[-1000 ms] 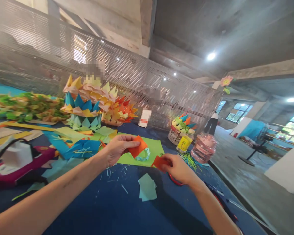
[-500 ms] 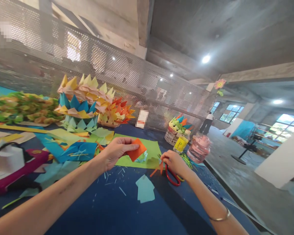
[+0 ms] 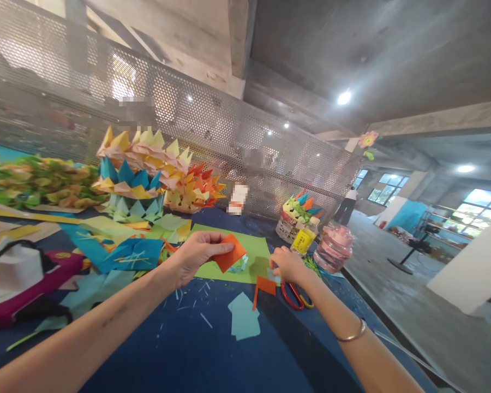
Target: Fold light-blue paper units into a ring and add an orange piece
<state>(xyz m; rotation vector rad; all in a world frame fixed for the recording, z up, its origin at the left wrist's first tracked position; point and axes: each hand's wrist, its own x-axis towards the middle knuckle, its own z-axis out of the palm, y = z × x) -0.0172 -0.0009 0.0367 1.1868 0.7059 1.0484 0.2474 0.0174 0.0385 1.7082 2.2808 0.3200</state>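
Note:
My left hand pinches a square of orange paper between thumb and fingers, above a green sheet on the blue-covered table. Loosely curled, my right hand is over the sheet's right edge, with no paper plainly in its grip. A pale bluish scrap shows just under its fingertips. Orange paper offcuts lie below that hand, next to scissors with red and yellow handles. Light blue paper pieces are stacked nearer to me.
Folded-paper rings stand at the back left. A small paper-filled basket, a yellow-labelled bottle and a pink-tinted container are at the right. A magenta device occupies the left. A person stands far off.
The orange offcuts have left my right hand and now lie on the table beside the scissors. That hand has risen slightly. My left hand still holds the orange square, nearly unmoved.

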